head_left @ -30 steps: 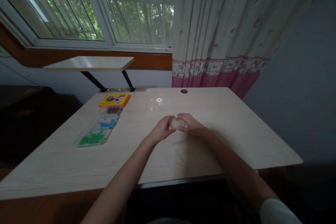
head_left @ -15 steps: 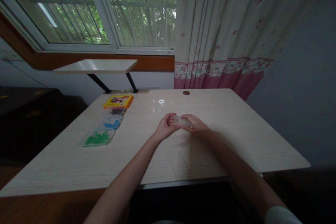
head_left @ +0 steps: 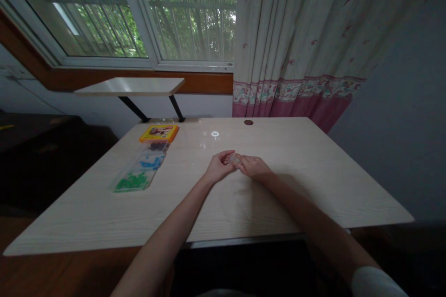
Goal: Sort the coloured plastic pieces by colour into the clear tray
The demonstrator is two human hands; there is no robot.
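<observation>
Over the middle of the table, my left hand (head_left: 219, 167) curls its fingers around one end of a small clear plastic piece (head_left: 234, 159). My right hand (head_left: 255, 167) pinches the same piece from the other side, with fingertips close to those of the left. Much of the piece is hidden by the fingers, and its exact kind cannot be made out; it is see-through and pale. Both hands are just above or resting on the tabletop (head_left: 216, 213).
Along the table's left side lie clear trays of green pieces (head_left: 132, 181), blue pieces (head_left: 150, 162) and dark pieces (head_left: 158, 146), beside a yellow-orange box (head_left: 159, 133). A raised shelf (head_left: 132, 86) stands behind them. A brown round disc (head_left: 248, 122) is near the back edge.
My right hand has shifted slightly left, and its fingers now cover more of the clear piece. My left hand stays nearly in place. The view has moved slightly.
</observation>
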